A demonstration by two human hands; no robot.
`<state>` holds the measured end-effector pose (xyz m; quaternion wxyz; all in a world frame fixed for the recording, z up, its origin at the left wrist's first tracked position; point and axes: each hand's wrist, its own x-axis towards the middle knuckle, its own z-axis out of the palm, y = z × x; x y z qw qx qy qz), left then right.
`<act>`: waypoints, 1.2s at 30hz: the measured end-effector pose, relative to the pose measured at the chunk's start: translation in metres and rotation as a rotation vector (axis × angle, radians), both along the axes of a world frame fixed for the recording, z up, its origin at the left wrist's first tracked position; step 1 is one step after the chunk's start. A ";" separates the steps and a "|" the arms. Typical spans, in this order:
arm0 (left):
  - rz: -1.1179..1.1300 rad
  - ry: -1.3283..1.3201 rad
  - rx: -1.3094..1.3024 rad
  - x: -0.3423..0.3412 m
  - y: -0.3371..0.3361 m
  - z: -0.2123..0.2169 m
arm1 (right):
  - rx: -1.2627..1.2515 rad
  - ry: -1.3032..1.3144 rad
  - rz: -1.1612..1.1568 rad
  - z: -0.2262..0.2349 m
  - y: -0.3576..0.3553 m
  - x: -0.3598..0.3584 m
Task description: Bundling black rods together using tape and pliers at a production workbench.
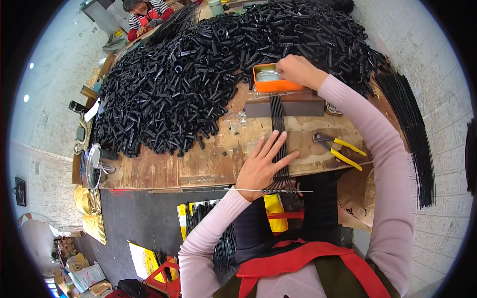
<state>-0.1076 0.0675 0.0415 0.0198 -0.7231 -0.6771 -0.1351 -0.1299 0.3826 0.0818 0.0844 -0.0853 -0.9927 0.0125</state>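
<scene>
My left hand (263,164) lies flat, fingers spread, on a row of thin black rods (278,129) that run across the wooden table (198,169) and under a dark grey block (293,108). A thin metal wire (248,189) crosses the rod ends at the table's near edge. My right hand (297,70) reaches into an orange tin (271,85) holding small pale metal pieces; its fingertips are inside the tin and hidden.
A big heap of short black tubes (208,74) covers the far table. Yellow-handled pliers (343,149) lie right of the rods. Long black rods (412,134) hang off the right edge. Another person (146,15) sits at the far end. A round metal lid (93,166) sits at the left edge.
</scene>
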 end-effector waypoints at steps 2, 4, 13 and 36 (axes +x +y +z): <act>-0.003 0.004 0.002 0.002 0.000 0.001 | -0.077 0.044 0.046 -0.002 0.009 -0.003; -0.015 -0.016 0.007 0.003 0.001 0.004 | -0.090 0.021 0.032 -0.001 0.015 -0.004; -0.035 -0.086 0.086 0.013 -0.017 0.000 | -0.147 0.416 0.189 0.015 -0.029 0.054; 0.011 -0.114 0.070 0.018 -0.016 -0.001 | -0.170 0.466 0.142 0.002 -0.028 0.038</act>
